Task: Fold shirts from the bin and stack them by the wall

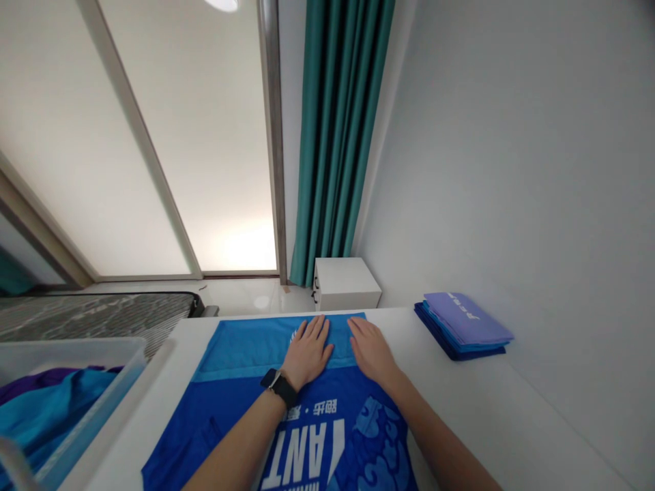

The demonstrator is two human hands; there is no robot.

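Straight and slightly spread, the fingers [318, 329] of the bare left hand [306, 356] lie palm-down on a two-tone blue fabric garment, gripping nothing. The right hand [372, 351] also rests on it, open and flat, its fingers extended and held close together, near the garment's right edge. A black watch [280, 384] circles the left wrist.

The garment [230, 402] is spread on a white, smooth-topped table [486, 406], its light blue band along the far table edge and its darker blue part nearer the person. White lettering on it reads upside down from here, beside a blue cloud-like pattern.

To the right, near the wall, sits a neat stack of folded lavender and blue cloths [464, 318]. To the left stands a translucent plastic bin [134, 361] holding loose turquoise and purple fabric [66, 402].
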